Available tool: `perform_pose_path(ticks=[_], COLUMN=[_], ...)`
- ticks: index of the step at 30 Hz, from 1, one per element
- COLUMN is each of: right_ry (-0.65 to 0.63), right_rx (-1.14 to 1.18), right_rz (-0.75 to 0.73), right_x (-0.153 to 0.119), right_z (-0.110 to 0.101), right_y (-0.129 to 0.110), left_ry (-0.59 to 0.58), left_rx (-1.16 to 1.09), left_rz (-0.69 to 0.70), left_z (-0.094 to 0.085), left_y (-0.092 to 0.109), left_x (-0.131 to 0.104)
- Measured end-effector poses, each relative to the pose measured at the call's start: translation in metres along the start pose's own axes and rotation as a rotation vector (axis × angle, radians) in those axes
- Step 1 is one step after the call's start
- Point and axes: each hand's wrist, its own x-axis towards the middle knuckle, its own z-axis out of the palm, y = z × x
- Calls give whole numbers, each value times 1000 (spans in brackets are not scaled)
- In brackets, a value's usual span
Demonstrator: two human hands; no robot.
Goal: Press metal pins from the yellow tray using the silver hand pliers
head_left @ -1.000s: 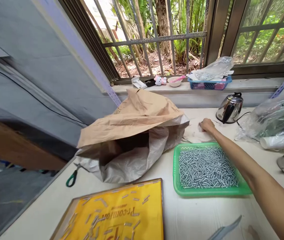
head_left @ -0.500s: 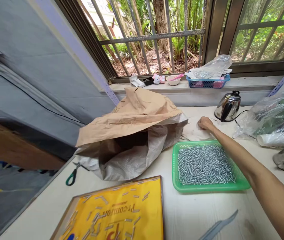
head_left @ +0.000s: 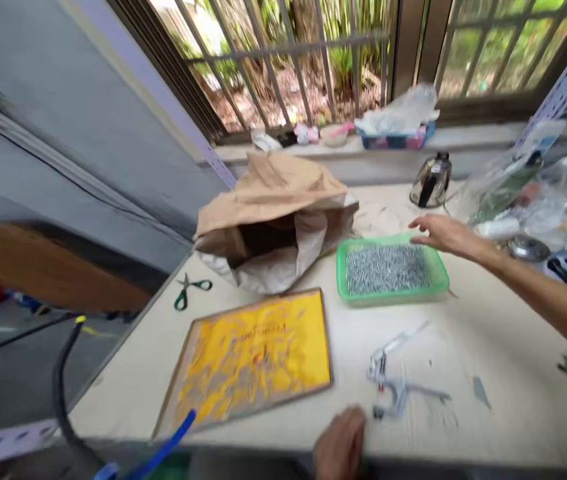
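Note:
My right hand hovers by the far right corner of a green plastic basket, fingers apart and nothing seen in them. The basket holds a mass of small ridged silver metal pieces, like springs or screws. My left hand is curled closed at the table's front edge, blurred, with nothing seen in it. Just right of it lies a metal pliers-like hand tool with its handles spread. Left of it is a yellow tray with a dark rim and scattered slim metal pieces.
A large brown paper sack lies open-mouthed behind the tray. Green-handled scissors lie at the left. A steel kettle and plastic-wrapped things stand at the back right. A blue tube crosses the front left edge.
My right hand has come back from the tabletop behind the basket, and its fingers have opened. My left hand has entered at the bottom. The view has shifted, showing the whole hand tool.

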Motion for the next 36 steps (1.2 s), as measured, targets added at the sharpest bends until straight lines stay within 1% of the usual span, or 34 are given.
perform_pose_path(ticks=[1,2,3,4,6,7,10,12,15,18,22,29,33,36], right_ry=[4,0,-13,-32,-73,-91,-125,-123,-114,-112,-130,-210,-222,-168], right_rx=[-16,-16,-1,24,64,73,76,80,75,70,61,21,52,58], right_rz=[-57,-123,-192,-253,-348,-380,-422,-412,-379,-375,-402,-401,-408,-465], right_x=[-21,-41,-63,-84,-127,-147,-194,-213,-225,-227,-226,-228,-230,-220], right_z=[4,9,17,26,47,59,94,112,127,133,136,140,141,141], right_y=[0,-1,-1,-3,-8,-11,-20,-24,-26,-24,-23,-31,-31,-22], left_ry=[41,41,30,-11,-161,-216,-338,-386,-402,-462,-565,-749,-797,-803], left_rx=[-66,-119,-145,-174,-262,-294,-333,-332,-316,-285,-218,-163,-159,-152], left_rz=[13,-26,-133,-248,-462,-541,-667,-704,-736,-796,-859,-883,-905,-917], left_z=[-2,-3,-5,-7,-9,-11,-11,-8,-1,3,1,-5,-5,-6], left_y=[6,12,18,25,37,42,52,52,46,41,41,44,43,43], left_x=[3,8,15,24,44,54,76,84,86,87,92,103,103,102])
